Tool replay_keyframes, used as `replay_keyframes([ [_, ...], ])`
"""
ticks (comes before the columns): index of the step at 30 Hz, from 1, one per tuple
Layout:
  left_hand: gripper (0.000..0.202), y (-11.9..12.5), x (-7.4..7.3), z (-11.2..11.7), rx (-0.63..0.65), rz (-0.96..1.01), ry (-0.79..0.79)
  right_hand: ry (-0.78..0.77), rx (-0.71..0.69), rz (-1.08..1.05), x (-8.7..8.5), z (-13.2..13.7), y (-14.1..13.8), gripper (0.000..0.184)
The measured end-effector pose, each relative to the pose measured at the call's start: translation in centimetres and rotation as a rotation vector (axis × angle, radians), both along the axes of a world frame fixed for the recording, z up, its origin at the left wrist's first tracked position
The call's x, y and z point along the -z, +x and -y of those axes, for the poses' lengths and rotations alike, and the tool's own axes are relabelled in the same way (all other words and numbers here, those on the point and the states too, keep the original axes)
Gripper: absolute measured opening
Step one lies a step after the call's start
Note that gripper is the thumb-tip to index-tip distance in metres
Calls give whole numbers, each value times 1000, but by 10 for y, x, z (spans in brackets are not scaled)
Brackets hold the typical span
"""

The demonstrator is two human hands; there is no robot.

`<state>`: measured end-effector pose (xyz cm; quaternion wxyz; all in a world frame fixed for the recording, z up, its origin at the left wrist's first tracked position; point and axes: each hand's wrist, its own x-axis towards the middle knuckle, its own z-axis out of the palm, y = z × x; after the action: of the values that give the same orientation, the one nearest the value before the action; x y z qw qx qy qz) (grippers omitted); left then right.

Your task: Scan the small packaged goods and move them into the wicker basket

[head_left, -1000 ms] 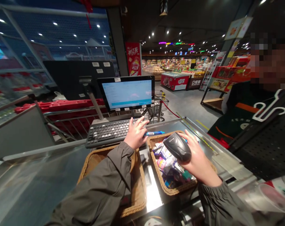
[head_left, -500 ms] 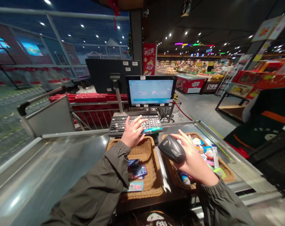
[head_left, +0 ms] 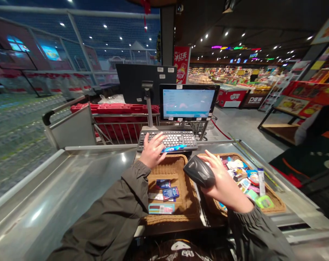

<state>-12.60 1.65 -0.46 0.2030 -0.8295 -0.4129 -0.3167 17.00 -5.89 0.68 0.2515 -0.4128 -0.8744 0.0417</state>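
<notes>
My left hand (head_left: 152,150) is over the left part of a black keyboard (head_left: 184,137), fingers spread toward the keys. A slim blue package (head_left: 175,148) sticks out to the right from under its thumb side, held there. In my right hand (head_left: 224,181) is a black handheld barcode scanner (head_left: 199,171), its head pointing up and left. The scanner is above the gap between two wicker baskets. In the left basket (head_left: 192,195) lie small blue boxes (head_left: 170,193) and a light blue packet with a barcode (head_left: 161,208). The right basket (head_left: 278,206) holds several colourful packaged goods.
A lit monitor (head_left: 188,104) stands behind the keyboard, and a second dark screen (head_left: 131,81) is seen from its back. A metal counter (head_left: 93,177) extends to the left. Red shelves with goods (head_left: 300,98) are at the right.
The view has shifted, so the keyboard, monitor and baskets sit further right in it. Relative to them, both hands are further left; the blue package has moved along with my left hand.
</notes>
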Motion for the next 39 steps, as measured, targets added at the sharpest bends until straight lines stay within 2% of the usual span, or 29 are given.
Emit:
replay_keyframes([
  [8,4,-12,-1,2,-16,14,-18,-32,-10,1,-3,1,-10,46],
  [19,5,-21,-1,7,-33,29,-27,-52,-38,-4,-5,5,-18,53],
  [32,7,-24,-2,14,-63,19,-63,-61,-64,-21,-5,9,-17,53],
  [39,5,-32,9,13,-81,-5,-74,-58,-49,-17,-3,10,-14,54],
])
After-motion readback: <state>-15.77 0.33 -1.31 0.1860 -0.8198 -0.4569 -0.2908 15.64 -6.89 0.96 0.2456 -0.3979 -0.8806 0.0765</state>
